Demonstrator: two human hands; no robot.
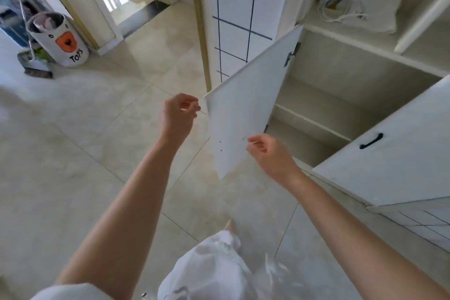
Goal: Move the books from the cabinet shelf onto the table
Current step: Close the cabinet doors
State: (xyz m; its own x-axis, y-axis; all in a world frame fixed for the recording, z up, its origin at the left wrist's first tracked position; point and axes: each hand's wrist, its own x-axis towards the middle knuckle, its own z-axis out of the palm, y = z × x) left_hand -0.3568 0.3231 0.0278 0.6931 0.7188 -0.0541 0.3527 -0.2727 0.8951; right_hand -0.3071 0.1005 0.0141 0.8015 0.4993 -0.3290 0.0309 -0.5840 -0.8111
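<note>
White cabinet [365,73] showed two doors, one door [243,105] swung open; left hand [176,113] and right hand [270,153] hung loosely curled, each grip holding nothing.

Both hands hang loosely curled by the open cabinet door [246,102]: left hand [176,114] beside its outer edge, right hand [270,153] before its face.

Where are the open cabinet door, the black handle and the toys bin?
open cabinet door [239,107]: head view, middle of its panel.
black handle [371,141]: head view, middle of the bar.
toys bin [65,44]: head view, orange patch.
</note>
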